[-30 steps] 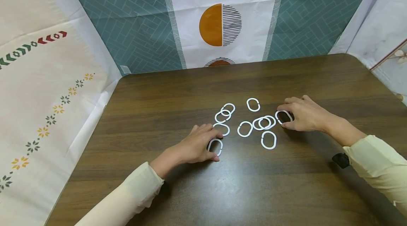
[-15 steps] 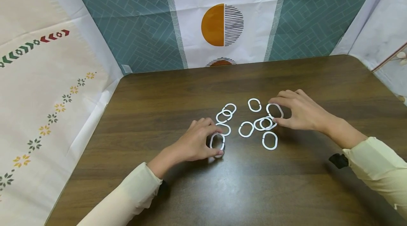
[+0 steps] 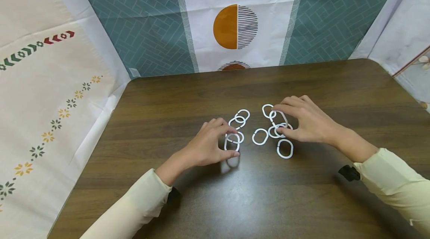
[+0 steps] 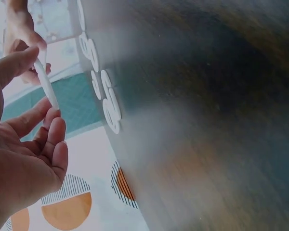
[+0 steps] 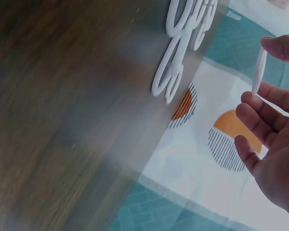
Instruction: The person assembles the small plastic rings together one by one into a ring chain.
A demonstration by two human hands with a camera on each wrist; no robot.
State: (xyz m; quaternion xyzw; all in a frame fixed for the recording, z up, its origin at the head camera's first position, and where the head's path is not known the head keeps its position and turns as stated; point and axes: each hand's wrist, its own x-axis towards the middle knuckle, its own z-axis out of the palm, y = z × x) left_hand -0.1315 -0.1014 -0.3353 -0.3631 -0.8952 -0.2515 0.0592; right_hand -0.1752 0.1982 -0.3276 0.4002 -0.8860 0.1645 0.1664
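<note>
Thumb and fingertips of my left hand pinch a white oval plastic link by its two ends. It hangs above the table, its shadow below it in the head view, and overlaps another link behind it there. My right hand pinches a second white plastic link the same way, raised over the loose links in the middle. Each link is a flat loop with a small gap in one side. Both wrist views show the held links edge-on, clear of the tabletop.
Several similar links lie on the brown wooden table: an overlapping pair beyond my left hand, a single link between the hands, another link nearer me. Patterned cloth hangs behind the table's far edge.
Both hands have lifted their links off the table. The right hand has moved left over the middle links, and the left hand has risen slightly, forward and to the right.
</note>
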